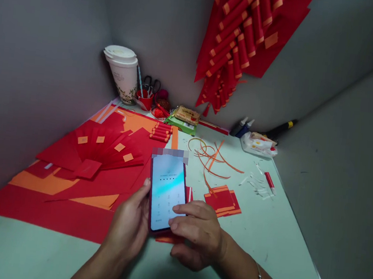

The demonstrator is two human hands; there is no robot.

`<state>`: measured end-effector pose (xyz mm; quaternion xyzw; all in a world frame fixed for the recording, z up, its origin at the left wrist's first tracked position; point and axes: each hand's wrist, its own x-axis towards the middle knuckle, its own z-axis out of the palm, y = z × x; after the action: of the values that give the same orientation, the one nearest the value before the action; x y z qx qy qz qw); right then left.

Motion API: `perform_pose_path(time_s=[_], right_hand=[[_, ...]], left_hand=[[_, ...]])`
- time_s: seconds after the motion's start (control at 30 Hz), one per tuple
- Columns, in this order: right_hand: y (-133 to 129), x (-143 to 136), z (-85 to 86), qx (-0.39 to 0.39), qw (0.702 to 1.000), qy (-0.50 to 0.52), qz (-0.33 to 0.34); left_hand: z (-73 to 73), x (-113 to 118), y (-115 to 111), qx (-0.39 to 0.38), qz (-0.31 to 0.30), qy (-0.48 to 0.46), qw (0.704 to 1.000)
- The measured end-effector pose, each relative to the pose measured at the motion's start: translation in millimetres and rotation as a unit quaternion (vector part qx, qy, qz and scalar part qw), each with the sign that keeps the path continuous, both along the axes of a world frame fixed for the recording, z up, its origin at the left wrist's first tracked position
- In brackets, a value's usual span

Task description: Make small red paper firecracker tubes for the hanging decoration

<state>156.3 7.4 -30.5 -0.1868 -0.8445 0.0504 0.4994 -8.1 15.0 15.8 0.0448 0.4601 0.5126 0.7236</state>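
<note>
In the head view, my left hand [131, 220] grips a smartphone [167, 191] along its left edge, thumb on the side. The phone stands tilted toward me, its lit screen showing a row of dots above a number keypad. My right hand [198, 234] holds nothing; its fingers are apart, and the fingertips lie over the lower right of the screen. Whether they press on it I cannot tell. Beneath the phone, red and orange paper [164, 239] pokes out, mostly hidden. Right of it lies a small stack of red cards with orange edges [223, 201].
Red paper sheets [65, 215] and a red folded fan [108, 149] cover the left side. Orange strips [209, 155], red paper rolls [160, 132], and a glue stick [269, 183] lie around. A tall cup [123, 77] stands behind; paper firecrackers [233, 42] hang on the wall.
</note>
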Motion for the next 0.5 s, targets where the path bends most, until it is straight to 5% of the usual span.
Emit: perform_pose_path(time_s=[0.5], right_hand=[[-0.8,4.0,2.7,-0.09,0.983,0.133,-0.095]], left_hand=[[3.8,3.6,-2.7,0.009,0.022,0.032,0.999]])
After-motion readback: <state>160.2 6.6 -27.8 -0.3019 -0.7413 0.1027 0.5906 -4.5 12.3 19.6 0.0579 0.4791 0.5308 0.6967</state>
